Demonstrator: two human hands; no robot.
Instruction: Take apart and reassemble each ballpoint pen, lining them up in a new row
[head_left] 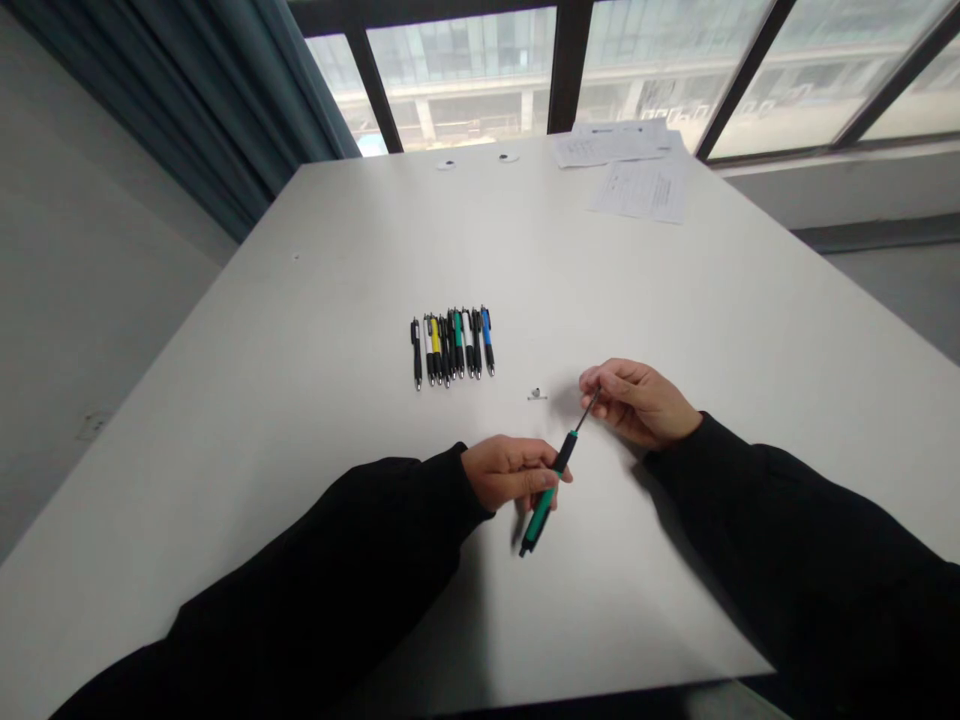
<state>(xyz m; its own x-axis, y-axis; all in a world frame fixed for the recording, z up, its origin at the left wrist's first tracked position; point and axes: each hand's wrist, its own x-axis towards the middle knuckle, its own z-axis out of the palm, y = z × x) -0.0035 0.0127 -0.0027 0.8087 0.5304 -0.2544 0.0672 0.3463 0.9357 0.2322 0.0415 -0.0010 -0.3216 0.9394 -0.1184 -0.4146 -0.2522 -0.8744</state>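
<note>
My left hand pinches the barrel of a green and black pen, which slants up to the right. From the pen's open front end a thin dark refill sticks out. The fingertips of my right hand are closed on the far end of this refill. Small metallic pen parts lie on the white table, left of my right hand. Beyond my left hand several pens lie side by side in a row, with black, white, yellow, green and blue barrels.
Printed papers lie at the far right of the white table. Two small white items with dark spots sit near its far edge. Behind the table are windows and a blue-grey curtain.
</note>
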